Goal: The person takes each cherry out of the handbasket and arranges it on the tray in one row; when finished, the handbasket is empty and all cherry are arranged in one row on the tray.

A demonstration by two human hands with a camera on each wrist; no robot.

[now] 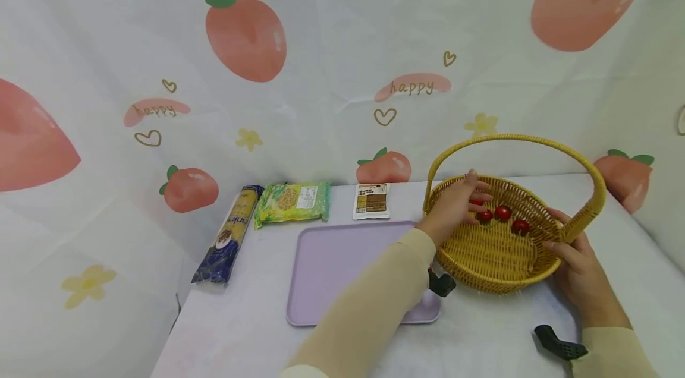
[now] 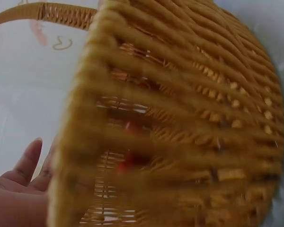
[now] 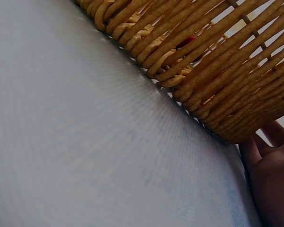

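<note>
A yellow-brown wicker basket (image 1: 495, 271) with a tall arched handle stands at the right of the table. Several small, shiny red round fruits (image 1: 503, 213) lie inside, toward its back. My left hand (image 1: 455, 205) reaches over the near-left rim, fingers spread above the fruits and overlapping one of them. In the left wrist view, the basket's woven side (image 2: 180, 113) hides part of that hand. With the thumb over the rim and the fingers outside, my right hand (image 1: 578, 265) grips the basket's right side by the handle's base. The right wrist view shows its fingers against the wicker.
Left of the basket lies a lilac tray (image 1: 337, 271), partly under the left sleeve. Behind it are a green-yellow food packet (image 1: 293, 202) and a small white-brown packet (image 1: 371, 201). A long blue-gold pasta bag (image 1: 227, 235) lies at the table's left edge.
</note>
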